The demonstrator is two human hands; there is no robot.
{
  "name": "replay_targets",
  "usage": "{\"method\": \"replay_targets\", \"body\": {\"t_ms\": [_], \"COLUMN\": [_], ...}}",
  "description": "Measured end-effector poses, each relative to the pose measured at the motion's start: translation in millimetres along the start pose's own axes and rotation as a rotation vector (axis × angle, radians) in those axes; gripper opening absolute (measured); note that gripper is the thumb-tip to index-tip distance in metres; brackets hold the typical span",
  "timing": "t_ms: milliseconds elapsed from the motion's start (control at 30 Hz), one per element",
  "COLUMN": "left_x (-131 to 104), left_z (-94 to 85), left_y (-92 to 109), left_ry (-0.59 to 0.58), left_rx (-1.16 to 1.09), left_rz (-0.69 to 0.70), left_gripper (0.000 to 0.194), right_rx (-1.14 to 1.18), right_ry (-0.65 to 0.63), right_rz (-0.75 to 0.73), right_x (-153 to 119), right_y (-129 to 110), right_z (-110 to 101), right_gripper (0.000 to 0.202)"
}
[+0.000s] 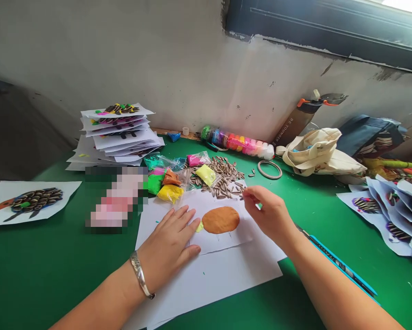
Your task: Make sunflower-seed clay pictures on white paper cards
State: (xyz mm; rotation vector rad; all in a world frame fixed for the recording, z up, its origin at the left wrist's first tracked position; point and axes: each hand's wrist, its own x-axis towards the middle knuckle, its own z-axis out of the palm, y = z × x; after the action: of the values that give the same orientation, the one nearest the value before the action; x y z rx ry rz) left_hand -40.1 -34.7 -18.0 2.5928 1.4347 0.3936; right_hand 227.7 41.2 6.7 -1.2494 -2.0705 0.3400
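My left hand (pixel 173 236), with a silver bracelet on the wrist, lies flat with fingers spread on a small white sheet (pixel 209 247). On that sheet is a flattened brown clay oval (pixel 221 220), with a bit of yellow clay (pixel 199 227) at its left end beside my fingertips and short drawn lines below. My right hand (pixel 266 211) hovers just right of the oval, thumb and forefinger pinched on what looks like a sunflower seed, mostly hidden by the fingers. A pile of sunflower seeds (pixel 223 176) lies just beyond the sheet.
Bags of coloured clay (pixel 171 193) lie left of the seeds. Stacked seed pictures (pixel 123 137) stand behind; more papers (pixel 392 215) lie right. A tape roll (pixel 270 169), tubs of clay (pixel 240 142), cloth bag (pixel 323 151) and bottle (pixel 297 121) line the back. A blue cutter (pixel 343 266) lies under my right forearm.
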Motion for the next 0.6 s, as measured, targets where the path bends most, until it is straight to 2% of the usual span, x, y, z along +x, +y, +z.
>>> {"method": "replay_targets", "body": {"t_ms": [67,100,200,433,600], "left_x": [-1.0,-1.5,-1.8,5.4,3.5], "left_z": [1.0,1.6,2.9,-6.3,-9.8], "left_y": [0.7,1.0,2.0,11.6,12.6], "left_ry": [0.009,0.010,0.015,-0.050,-0.071], "left_rx": [0.001,0.007,0.024,0.096,0.081], "left_rz": [0.012,0.020,0.035,0.035,0.039], "left_gripper": [0.048,0.047,0.045,0.038,0.047], "right_rx": [0.174,0.229,0.282,0.337,0.424], "right_ry": [-0.013,-0.070,-0.183,-0.180,-0.198], "right_rz": [-0.003,-0.024,-0.039,0.053,0.252], "right_x": [-1.8,-3.0,-6.7,-11.0,-10.5], "right_y": [-15.5,-22.2,-32.8,-23.9,-20.5], "right_z": [0.8,3.1,13.8,28.3,30.1], "right_gripper": [0.021,0.022,0.021,0.017,0.014]}}
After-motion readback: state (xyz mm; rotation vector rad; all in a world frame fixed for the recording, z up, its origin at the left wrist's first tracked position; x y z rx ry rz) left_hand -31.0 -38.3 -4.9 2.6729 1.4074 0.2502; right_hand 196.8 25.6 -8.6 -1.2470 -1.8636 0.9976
